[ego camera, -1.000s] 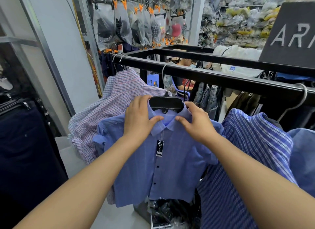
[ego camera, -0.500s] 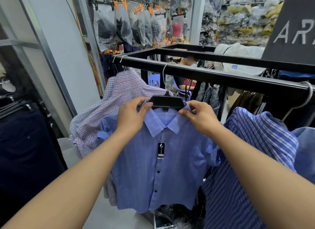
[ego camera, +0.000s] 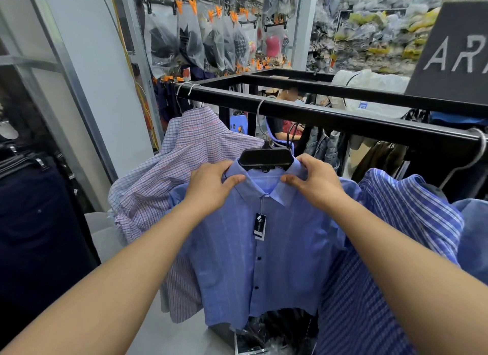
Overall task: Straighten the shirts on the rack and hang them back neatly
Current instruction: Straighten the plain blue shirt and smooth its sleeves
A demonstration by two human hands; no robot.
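**Squarely at the collar: two hands on one blue shirt**

Four shirts show along the near rail (ego camera: 330, 119) of the black rack: a pink-check shirt (ego camera: 169, 175) at the left, the blue shirt (ego camera: 264, 262) in the middle, a striped shirt (ego camera: 396, 222) to its right, and a pale blue one (ego camera: 472, 222) cut off by the frame edge. The blue shirt hangs from one black hanger (ego camera: 265, 157) hooked over the rail. The left hand (ego camera: 211, 185) pinches the left side of its collar (ego camera: 266, 188), and the right hand (ego camera: 314, 180) pinches the right side, thumbs in front. One dark tag (ego camera: 259, 224) dangles below the collar, its print too small to read. A grey sign (ego camera: 454, 53) reads "AR", the rest cropped. The rail lies bare between the check shirt's hooks and the blue shirt's hook. The striped shirt crowds the blue sleeve.
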